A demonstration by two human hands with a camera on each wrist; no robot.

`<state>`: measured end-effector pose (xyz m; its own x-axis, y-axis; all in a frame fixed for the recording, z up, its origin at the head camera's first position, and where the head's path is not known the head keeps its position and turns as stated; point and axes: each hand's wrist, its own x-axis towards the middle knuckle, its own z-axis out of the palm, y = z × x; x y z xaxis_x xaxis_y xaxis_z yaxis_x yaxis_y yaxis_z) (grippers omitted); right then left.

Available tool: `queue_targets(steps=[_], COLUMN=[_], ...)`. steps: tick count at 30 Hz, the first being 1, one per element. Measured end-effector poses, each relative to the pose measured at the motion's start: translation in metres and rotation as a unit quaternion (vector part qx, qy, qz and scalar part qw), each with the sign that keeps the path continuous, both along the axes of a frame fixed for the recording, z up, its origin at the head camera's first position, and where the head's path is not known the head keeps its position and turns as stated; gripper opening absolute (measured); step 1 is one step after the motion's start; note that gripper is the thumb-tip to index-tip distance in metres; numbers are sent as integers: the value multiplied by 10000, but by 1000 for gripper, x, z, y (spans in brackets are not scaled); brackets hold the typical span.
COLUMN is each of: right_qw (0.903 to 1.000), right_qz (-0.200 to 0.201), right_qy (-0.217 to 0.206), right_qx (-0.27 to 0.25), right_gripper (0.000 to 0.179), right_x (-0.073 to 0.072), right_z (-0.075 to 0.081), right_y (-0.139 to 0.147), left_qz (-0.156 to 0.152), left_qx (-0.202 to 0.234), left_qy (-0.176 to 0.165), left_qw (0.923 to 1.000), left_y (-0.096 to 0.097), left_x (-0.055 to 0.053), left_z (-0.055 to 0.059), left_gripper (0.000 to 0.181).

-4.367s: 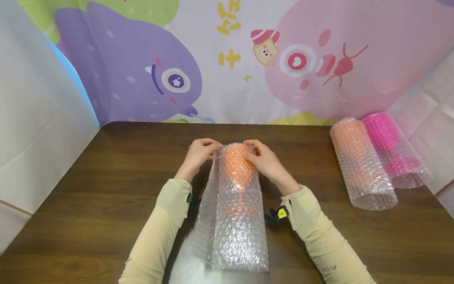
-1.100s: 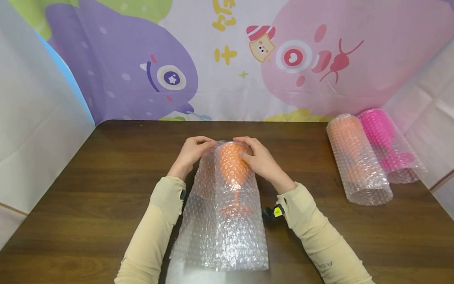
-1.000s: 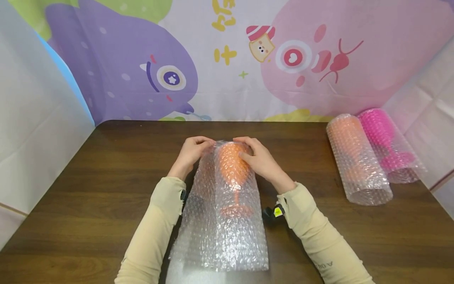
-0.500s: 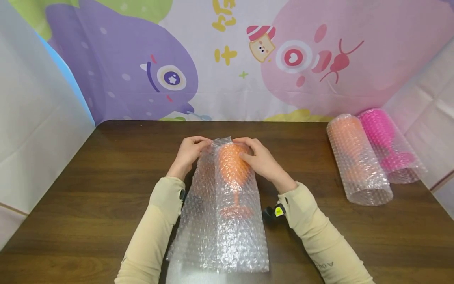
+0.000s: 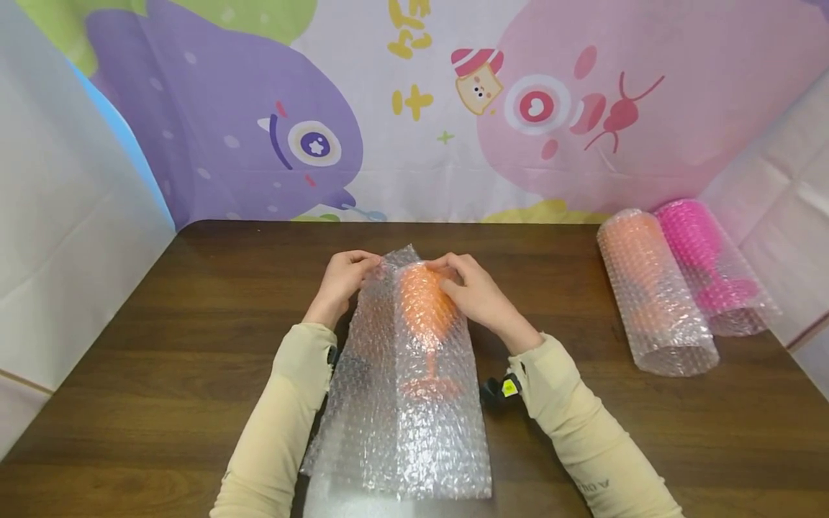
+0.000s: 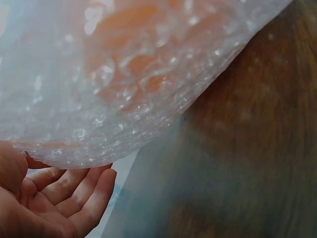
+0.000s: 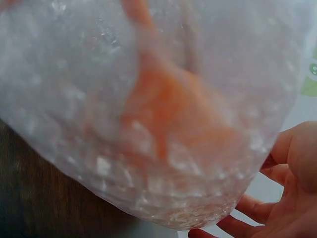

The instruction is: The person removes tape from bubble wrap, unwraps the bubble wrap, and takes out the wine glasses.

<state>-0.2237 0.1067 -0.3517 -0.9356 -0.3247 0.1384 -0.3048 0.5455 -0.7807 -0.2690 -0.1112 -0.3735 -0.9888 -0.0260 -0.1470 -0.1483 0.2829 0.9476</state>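
Observation:
An orange goblet point(image 5: 429, 306) lies inside a roll of clear bubble wrap point(image 5: 440, 453), its bowl toward the far side and its foot toward me. Left of the roll a loose flap point(image 5: 365, 403) of the wrap spreads out, and one corner sticks up at the far end. My left hand point(image 5: 340, 284) pinches this flap's far edge between thumb and fingers. Across from it, my right hand point(image 5: 481, 295) holds the wrapped bowl end, thumb on top and fingers over the far rim. In the right wrist view the goblet point(image 7: 168, 104) looks blurred through the plastic.
Two more bubble-wrapped goblets lie at the right back: a pale orange one point(image 5: 654, 288) and a bright pink one point(image 5: 696, 237). A cartoon-printed cloth point(image 5: 427, 180) hangs behind the dark wooden table point(image 5: 181, 345), and white panels stand at both sides.
The left flap of bubble wrap has spread away from the roll, and its far corner has risen between the hands. My left hand has shifted left; my right hand keeps its hold.

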Motion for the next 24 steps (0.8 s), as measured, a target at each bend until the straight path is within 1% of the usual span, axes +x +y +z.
queue_targets(steps=[2, 4, 9, 12, 15, 17, 22, 24], right_qw=[10000, 9999, 9986, 9975, 9971, 9968, 9963, 9960], right_qz=[3, 45, 211, 206, 125, 81, -71, -180], right_qy=[23, -20, -155, -100, -45, -20, 23, 51], right_qx=[51, 110, 468, 662, 751, 791, 861, 870], right_gripper=[24, 28, 54, 62, 62, 61, 57, 55], right_x=[-1, -1, 0, 2, 4, 5, 5, 5], right_z=[-1, -1, -1, -1, 0, 0, 0, -1], right_y=[0, 0, 1, 0, -1, -2, -3, -3], left_qz=[-1, 5, -38, -75, -117, -173, -354, -405], left_qx=[45, 96, 147, 161, 144, 18, -309, -320], left_qy=[-1, -2, -35, -85, -120, -90, 97, 151], left_qw=[10000, 10000, 9999, 9998, 9998, 9998, 9989, 9986], left_y=[0, -1, -2, -3, -4, -3, -3, -2], left_x=[0, 0, 1, 1, 1, 1, 3, 4], left_z=[0, -1, -1, -1, 0, 1, 3, 3], left_gripper=[27, 27, 28, 28, 29, 29, 32, 36])
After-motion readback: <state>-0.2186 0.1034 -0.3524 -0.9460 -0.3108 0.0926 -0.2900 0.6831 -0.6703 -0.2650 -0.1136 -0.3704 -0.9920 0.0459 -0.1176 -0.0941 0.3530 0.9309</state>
